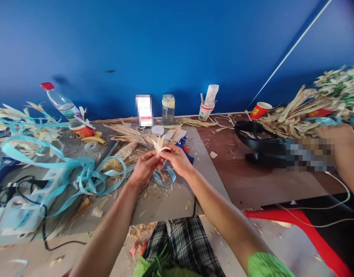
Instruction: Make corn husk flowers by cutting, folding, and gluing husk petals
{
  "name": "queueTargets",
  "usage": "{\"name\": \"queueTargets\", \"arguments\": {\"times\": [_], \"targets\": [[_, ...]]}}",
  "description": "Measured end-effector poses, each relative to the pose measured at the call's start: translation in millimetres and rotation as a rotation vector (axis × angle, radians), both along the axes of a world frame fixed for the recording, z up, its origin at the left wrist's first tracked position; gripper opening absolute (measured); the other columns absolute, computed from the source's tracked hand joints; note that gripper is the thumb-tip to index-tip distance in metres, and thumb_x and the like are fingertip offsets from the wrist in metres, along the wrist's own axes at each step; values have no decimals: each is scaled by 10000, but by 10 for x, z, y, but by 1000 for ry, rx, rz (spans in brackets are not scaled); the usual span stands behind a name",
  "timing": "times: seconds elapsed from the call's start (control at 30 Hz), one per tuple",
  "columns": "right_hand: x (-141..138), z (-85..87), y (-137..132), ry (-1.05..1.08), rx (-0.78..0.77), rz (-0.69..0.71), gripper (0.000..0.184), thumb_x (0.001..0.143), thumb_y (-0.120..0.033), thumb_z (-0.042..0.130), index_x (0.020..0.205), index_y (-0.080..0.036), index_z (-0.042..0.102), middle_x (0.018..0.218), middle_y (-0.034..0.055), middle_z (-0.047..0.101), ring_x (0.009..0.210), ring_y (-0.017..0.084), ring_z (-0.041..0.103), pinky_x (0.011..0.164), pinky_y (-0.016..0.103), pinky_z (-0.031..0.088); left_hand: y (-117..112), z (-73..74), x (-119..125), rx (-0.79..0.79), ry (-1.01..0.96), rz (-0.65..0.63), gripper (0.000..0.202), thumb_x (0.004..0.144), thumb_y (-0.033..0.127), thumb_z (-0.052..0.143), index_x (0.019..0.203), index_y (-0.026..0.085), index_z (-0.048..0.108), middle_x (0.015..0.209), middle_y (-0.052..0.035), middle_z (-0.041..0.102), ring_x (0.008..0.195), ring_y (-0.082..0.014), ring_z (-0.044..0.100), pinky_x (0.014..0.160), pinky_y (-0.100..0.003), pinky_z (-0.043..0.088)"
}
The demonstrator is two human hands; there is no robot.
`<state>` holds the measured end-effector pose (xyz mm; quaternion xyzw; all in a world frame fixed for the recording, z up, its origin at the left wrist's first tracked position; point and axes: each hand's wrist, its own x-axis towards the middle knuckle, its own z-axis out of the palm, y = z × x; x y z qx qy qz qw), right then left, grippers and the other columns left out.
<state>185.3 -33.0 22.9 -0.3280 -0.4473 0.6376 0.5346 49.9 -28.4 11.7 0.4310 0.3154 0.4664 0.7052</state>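
A pale cream flower (158, 147), seemingly made of dried husk with several pointed petals, is held upright over the grey mat. My left hand (146, 165) pinches its base from the left, fingers closed. From the other side, my right hand (177, 158) grips the base and lower petals with thumb and fingers. What lies inside the fingertips is hidden. Beneath the hands, light blue ribbon (167, 179) and small husk scraps lie on the mat. Just behind are dried husk strips (130, 132) and a white round lid or roll (157, 130).
Looped blue ribbon (87, 175) spreads at left, near a tilted plastic bottle (60, 100). A phone (143, 110), a clear jar (168, 109) and a paper cup (206, 111) line the blue wall. At right are a black headset-like strap (260, 148) and another person's hand (336, 138).
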Motion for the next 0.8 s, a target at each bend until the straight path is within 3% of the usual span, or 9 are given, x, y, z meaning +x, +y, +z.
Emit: {"name": "queueTargets", "arguments": {"times": [0.23,0.5,0.8], "targets": [[28,16,14,-87,50,-75,174,678,-328,647,679,-174,565,596,-47,491,551,80,447,553,217,390,-1,4,-32,19,-2,-73,244,726,341,692,842,127,703,812,-83,678,603,-126,591,617,-275,469],[59,-26,5,-4,26,116,206,707,-353,671,727,-173,573,546,-56,494,482,89,485,509,243,437,25,-41,-43,-2,-56,-129,250,724,369,701,763,124,671,710,-58,631,557,-106,539,547,-247,432],[148,-45,26,135,-47,270,220,658,-282,737,732,-166,565,613,-26,590,551,120,561,551,301,515,9,-53,-45,-1,0,-156,241,723,359,706,717,124,653,628,-25,600,475,-75,477,512,-237,394]]}}
